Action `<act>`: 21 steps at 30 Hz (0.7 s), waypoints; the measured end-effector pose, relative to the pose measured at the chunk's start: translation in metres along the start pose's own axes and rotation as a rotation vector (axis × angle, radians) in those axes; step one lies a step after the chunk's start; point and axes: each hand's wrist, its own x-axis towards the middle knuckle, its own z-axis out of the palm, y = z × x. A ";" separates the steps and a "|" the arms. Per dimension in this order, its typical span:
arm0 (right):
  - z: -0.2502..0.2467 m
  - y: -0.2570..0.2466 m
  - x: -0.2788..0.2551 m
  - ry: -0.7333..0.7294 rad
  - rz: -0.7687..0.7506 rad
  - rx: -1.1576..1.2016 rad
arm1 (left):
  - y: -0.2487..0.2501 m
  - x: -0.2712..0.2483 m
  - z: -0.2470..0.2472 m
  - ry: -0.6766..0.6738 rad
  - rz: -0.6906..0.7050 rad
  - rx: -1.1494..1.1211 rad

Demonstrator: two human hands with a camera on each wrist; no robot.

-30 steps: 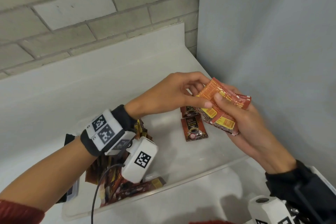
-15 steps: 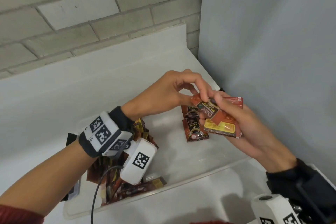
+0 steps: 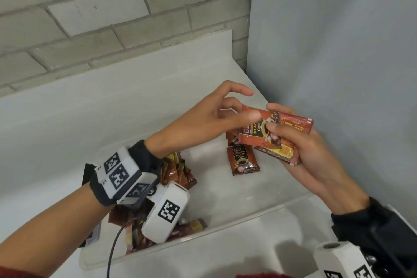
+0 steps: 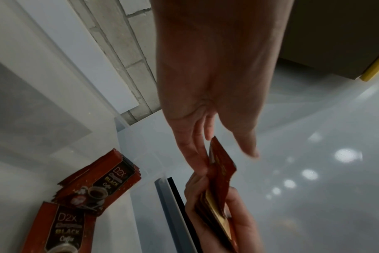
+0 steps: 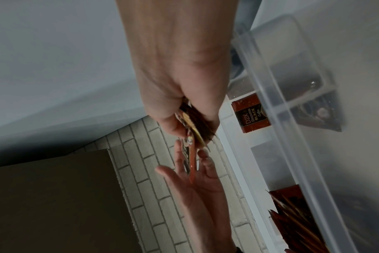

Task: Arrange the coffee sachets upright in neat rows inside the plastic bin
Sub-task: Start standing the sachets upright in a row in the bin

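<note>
My right hand (image 3: 293, 149) grips a stack of red "D2X Black Coffee" sachets (image 3: 252, 140) above the right end of the clear plastic bin (image 3: 225, 223). My left hand (image 3: 239, 108) hovers at the stack's left end with its fingers spread; the thumb lies over the top sachet. In the left wrist view straight fingers (image 4: 197, 154) touch the stack (image 4: 221, 171) while the thumb stays apart. Two small stacks of sachets (image 3: 242, 160) lie flat on the bin floor. A loose pile of sachets (image 3: 176, 171) fills the bin's left end, partly hidden by my left wrist.
The bin stands on a white counter (image 3: 112, 108) against a brick wall (image 3: 112, 18). A grey panel (image 3: 338, 52) closes off the right side, close to my right hand. A black object (image 3: 86, 176) sits at the bin's left edge.
My left hand has let go of the top sachet and spread its fingers. The stack in my right hand has turned, so the printed front of the top sachet now faces up.
</note>
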 end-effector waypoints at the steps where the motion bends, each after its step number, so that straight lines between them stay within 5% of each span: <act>1: 0.000 0.000 0.000 -0.006 -0.001 -0.003 | 0.000 0.000 0.001 -0.006 0.001 0.001; 9: 0.003 0.000 0.000 0.118 -0.144 0.141 | -0.006 0.009 -0.008 0.047 0.038 0.094; 16: 0.000 0.001 0.000 0.195 -0.214 0.214 | -0.029 0.021 -0.001 -0.114 -0.112 0.429; 21: 0.000 0.001 -0.001 0.190 -0.212 0.233 | -0.051 0.030 0.026 -0.103 -0.120 0.664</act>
